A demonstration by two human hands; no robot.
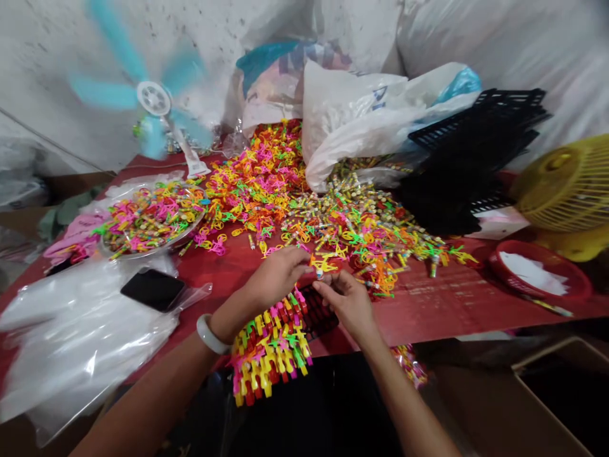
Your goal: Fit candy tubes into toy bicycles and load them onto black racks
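My left hand (pixel 283 273), a pale bangle (pixel 212 334) on its wrist, is bent with its fingers closed near the table's front edge; what its fingertips hold, if anything, is hidden. Facing it, my right hand (pixel 349 301) pinches a small toy tube (pixel 320 274) with a whitish end between thumb and fingers. The tube sits in the narrow gap between both hands. Under my left hand, rows of bright plastic toy pieces (pixel 271 355) in yellow, red, green and pink stand packed together. A black slotted tray (pixel 321 314) shows beside them, partly covered by my hands.
A loose heap of plastic toys (pixel 266 171) and small tubes (pixel 356 203) spreads behind my hands. At left are a filled bowl (pixel 188 235), a phone (pixel 152 289) and clear bags (pixel 90 343). Stacked black trays (pixel 457 165), a red basket (pixel 504 270) and a yellow fan (pixel 566 184) stand right.
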